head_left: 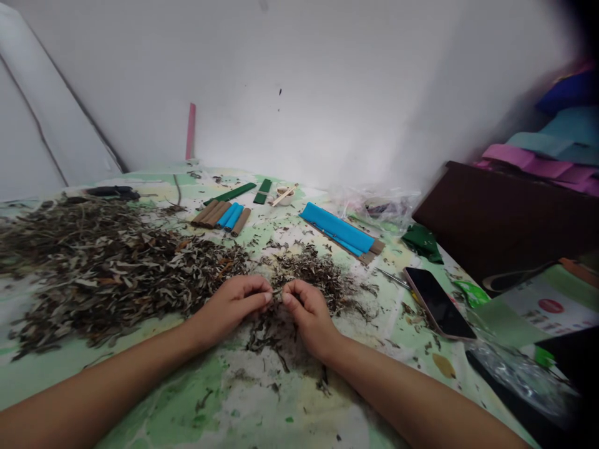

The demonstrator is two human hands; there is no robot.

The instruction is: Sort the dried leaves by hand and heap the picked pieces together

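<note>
My left hand (236, 304) and my right hand (306, 312) meet at the table's middle, fingers curled and pinched together on a small bit of dried leaves between them. Right under and behind the hands lies a small heap of dried leaves (311, 271). A much larger heap of the same dried leaves (103, 265) spreads over the left of the green-patterned table (196, 399). Behind the hands lie several brown and blue rolled sticks (224, 215) side by side.
A blue sheet on a brown strip (339, 231) lies at the back right. A phone (437, 302) lies face up to the right, scissors (393, 277) beside it. Green strips (234, 193), a small bowl (284, 195), plastic bags (384, 209), a dark board (496, 224) and folded coloured fabric (552, 149) stand around.
</note>
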